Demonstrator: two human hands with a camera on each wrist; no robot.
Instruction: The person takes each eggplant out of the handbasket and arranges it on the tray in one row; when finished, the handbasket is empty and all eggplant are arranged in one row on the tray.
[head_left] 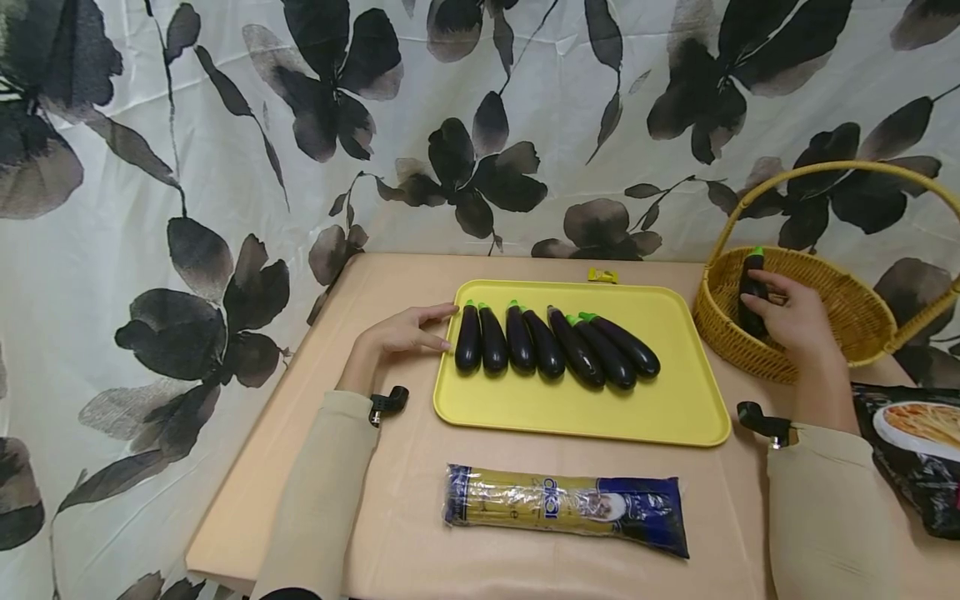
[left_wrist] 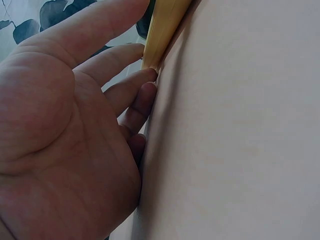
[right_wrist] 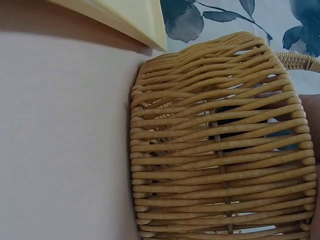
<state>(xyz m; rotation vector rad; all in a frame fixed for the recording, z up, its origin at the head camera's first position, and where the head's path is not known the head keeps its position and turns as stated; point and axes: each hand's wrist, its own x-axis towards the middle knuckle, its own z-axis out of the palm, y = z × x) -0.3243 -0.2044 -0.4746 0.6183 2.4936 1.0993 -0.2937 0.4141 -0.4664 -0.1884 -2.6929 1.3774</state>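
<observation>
My right hand (head_left: pixel 797 315) grips a dark eggplant (head_left: pixel 752 292) with a green tip, held upright inside the wicker basket (head_left: pixel 847 283) at the right. In the right wrist view the woven basket wall (right_wrist: pixel 220 150) hides most of that hand and the eggplant. My left hand (head_left: pixel 405 331) touches the left rim of the yellow tray (head_left: pixel 570 412) with its fingers extended. The left wrist view shows its palm (left_wrist: pixel 50 110) facing the camera and fingertips at the tray edge (left_wrist: pixel 165 30). Several eggplants (head_left: pixel 550 343) lie in a row across the tray, stems pointing away from me.
A blue and gold pasta packet (head_left: pixel 566 506) lies in front of the tray. At the right edge is a black food bag (head_left: pixel 915 450). A small yellow wrapped item (head_left: pixel 602 276) sits behind the tray. A floral cloth (head_left: pixel 465 125) hangs behind the table.
</observation>
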